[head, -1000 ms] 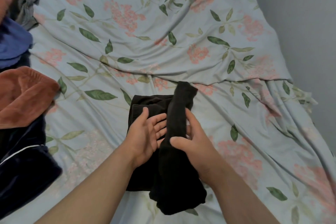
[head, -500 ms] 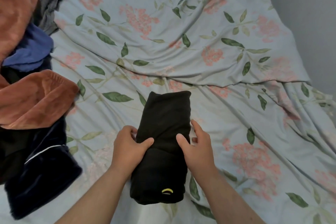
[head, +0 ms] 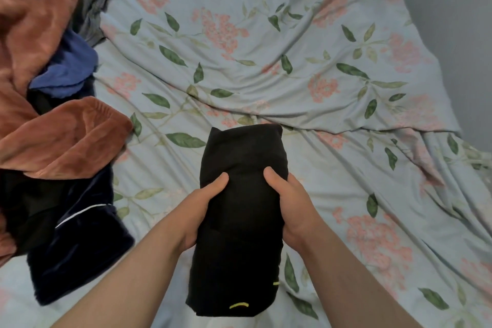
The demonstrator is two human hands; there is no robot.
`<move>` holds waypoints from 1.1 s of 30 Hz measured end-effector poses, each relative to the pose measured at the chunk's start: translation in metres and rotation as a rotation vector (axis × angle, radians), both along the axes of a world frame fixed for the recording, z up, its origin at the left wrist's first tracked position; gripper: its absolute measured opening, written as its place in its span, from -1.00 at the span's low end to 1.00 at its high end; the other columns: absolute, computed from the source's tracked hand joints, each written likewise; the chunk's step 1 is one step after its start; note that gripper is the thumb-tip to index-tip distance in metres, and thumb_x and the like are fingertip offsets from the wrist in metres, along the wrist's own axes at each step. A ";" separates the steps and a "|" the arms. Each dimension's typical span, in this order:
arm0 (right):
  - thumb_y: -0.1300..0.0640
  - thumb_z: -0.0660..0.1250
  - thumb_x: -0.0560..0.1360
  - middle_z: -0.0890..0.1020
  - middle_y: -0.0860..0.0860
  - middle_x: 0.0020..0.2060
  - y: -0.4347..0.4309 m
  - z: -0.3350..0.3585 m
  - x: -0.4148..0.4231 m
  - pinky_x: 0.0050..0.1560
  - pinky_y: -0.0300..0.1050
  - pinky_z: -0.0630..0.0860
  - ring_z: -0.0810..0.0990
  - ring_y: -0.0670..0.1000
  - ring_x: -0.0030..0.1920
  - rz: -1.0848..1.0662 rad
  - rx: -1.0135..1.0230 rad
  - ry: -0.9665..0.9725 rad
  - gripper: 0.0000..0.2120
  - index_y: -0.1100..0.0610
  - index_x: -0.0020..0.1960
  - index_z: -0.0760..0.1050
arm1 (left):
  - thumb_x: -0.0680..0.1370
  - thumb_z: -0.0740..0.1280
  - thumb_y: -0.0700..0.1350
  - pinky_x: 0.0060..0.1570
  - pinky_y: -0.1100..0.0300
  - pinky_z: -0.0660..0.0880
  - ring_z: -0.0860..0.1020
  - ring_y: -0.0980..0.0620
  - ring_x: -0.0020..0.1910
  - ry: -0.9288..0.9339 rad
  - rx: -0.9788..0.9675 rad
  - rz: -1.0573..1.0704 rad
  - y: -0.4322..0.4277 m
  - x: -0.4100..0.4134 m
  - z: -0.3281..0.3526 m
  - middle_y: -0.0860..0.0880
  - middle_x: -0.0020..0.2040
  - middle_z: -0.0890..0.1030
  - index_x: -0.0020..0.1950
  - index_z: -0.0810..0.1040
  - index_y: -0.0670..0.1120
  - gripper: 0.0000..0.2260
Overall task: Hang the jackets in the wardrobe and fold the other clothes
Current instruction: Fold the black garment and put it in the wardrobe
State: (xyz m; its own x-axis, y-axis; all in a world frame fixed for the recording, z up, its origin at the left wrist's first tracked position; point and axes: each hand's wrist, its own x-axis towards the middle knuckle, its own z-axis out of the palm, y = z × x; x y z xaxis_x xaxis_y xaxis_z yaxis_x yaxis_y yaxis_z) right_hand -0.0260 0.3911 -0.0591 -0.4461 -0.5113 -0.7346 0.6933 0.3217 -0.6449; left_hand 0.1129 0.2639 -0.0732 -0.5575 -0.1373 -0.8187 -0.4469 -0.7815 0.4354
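Our left hand [head: 202, 210] and right hand [head: 295, 205] grip a folded black garment [head: 239, 234] from either side, thumbs on top and fingers curled under its edges. It lies lengthwise over the floral bed [head: 292, 74], though we cannot tell whether it touches the bed. A clothes pile [head: 53, 128] sits to the left, apart. In our judgement, an uneven lift could let the folds slide open.

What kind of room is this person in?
Most likely a bedroom. A rumpled pale-blue bedsheet with pink flowers and green leaves spreads wide, and a heap of rust-brown, blue and dark clothes lies on it near a folded black garment.
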 end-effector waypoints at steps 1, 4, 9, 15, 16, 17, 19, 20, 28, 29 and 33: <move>-0.07 0.41 0.51 0.70 0.02 0.11 -0.002 0.011 0.004 0.12 0.12 0.63 0.69 0.09 0.10 0.002 -0.016 -0.012 -0.64 0.01 0.27 0.56 | 0.17 0.61 0.28 0.01 0.06 0.57 0.67 -0.05 0.10 0.017 0.037 0.036 -0.002 0.004 0.008 -0.05 0.13 0.69 0.10 0.71 -0.02 -0.39; -0.05 0.40 0.52 0.71 0.05 0.10 -0.017 0.064 0.018 0.08 0.10 0.64 0.69 0.11 0.10 0.038 -0.085 -0.062 -0.66 0.04 0.26 0.57 | 0.13 0.62 0.23 0.10 0.02 0.51 0.65 -0.07 0.14 0.050 0.050 0.120 -0.016 0.027 0.049 -0.08 0.18 0.67 0.21 0.65 -0.06 -0.28; -0.03 0.37 0.53 0.67 0.16 0.16 -0.053 0.155 0.046 0.15 0.14 0.60 0.66 0.18 0.16 0.060 -0.152 -0.167 -0.60 0.14 0.30 0.55 | 0.22 0.58 0.11 -0.15 0.10 0.64 0.69 -0.09 0.04 0.119 0.107 0.225 -0.043 0.064 0.136 -0.12 0.10 0.70 0.00 0.74 -0.08 -0.56; -0.12 0.34 0.56 0.70 0.14 0.11 -0.103 0.282 0.111 0.08 0.10 0.63 0.69 0.16 0.11 0.135 -0.155 -0.100 -0.60 0.12 0.26 0.60 | 0.21 0.60 0.04 -0.11 0.01 0.63 0.68 -0.17 0.05 0.239 0.083 0.379 -0.071 0.132 0.263 -0.20 0.13 0.67 0.09 0.71 -0.16 -0.49; -0.13 0.35 0.55 0.71 0.13 0.09 -0.111 0.301 0.124 0.05 0.08 0.64 0.70 0.15 0.10 0.146 -0.160 -0.080 -0.60 0.12 0.23 0.61 | 0.25 0.58 0.02 -0.11 0.01 0.63 0.68 -0.17 0.05 0.256 0.067 0.402 -0.075 0.144 0.281 -0.21 0.13 0.67 0.09 0.71 -0.17 -0.53; -0.13 0.36 0.54 0.71 0.13 0.09 -0.117 0.319 0.137 0.06 0.08 0.64 0.70 0.14 0.10 0.157 -0.164 -0.066 -0.61 0.12 0.21 0.63 | 0.30 0.55 0.01 -0.12 0.01 0.63 0.68 -0.18 0.04 0.271 0.054 0.437 -0.078 0.156 0.297 -0.22 0.13 0.67 0.09 0.71 -0.18 -0.58; -0.09 0.37 0.54 0.69 0.15 0.12 -0.125 0.352 0.162 0.18 0.10 0.58 0.68 0.15 0.14 0.186 -0.202 -0.055 -0.64 0.13 0.17 0.67 | 0.38 0.48 0.00 -0.14 0.00 0.64 0.68 -0.19 0.02 0.298 0.037 0.519 -0.084 0.181 0.326 -0.23 0.12 0.67 0.07 0.71 -0.18 -0.65; -0.06 0.37 0.53 0.68 0.16 0.14 -0.128 0.368 0.174 0.20 0.10 0.57 0.67 0.15 0.16 0.215 -0.234 -0.060 -0.66 0.14 0.15 0.68 | 0.39 0.45 0.00 -0.16 0.00 0.64 0.69 -0.19 0.01 0.314 0.026 0.558 -0.085 0.193 0.341 -0.23 0.11 0.67 0.05 0.72 -0.17 -0.67; 0.07 0.37 0.47 0.62 0.28 0.20 -0.143 0.471 0.262 0.04 0.09 0.63 0.63 0.25 0.20 0.392 -0.475 -0.179 -0.56 0.27 0.28 0.57 | 0.36 0.47 0.05 -0.08 -0.01 0.63 0.63 -0.21 0.16 0.423 -0.116 0.703 -0.080 0.294 0.446 -0.23 0.22 0.63 0.28 0.61 -0.16 -0.46; 0.07 0.35 0.49 0.62 0.29 0.20 -0.145 0.480 0.272 0.03 0.09 0.63 0.63 0.26 0.19 0.423 -0.501 -0.196 -0.57 0.28 0.28 0.57 | 0.34 0.46 0.05 -0.09 0.00 0.64 0.63 -0.21 0.15 0.431 -0.134 0.722 -0.078 0.305 0.457 -0.24 0.21 0.63 0.28 0.61 -0.18 -0.44; 0.05 0.33 0.46 0.63 0.30 0.18 -0.156 0.510 0.306 -0.03 0.09 0.65 0.65 0.26 0.16 0.507 -0.528 -0.196 -0.52 0.27 0.31 0.53 | 0.34 0.43 0.06 -0.12 0.04 0.63 0.67 -0.17 0.06 0.473 -0.185 0.746 -0.064 0.346 0.501 -0.24 0.14 0.66 0.09 0.70 -0.22 -0.55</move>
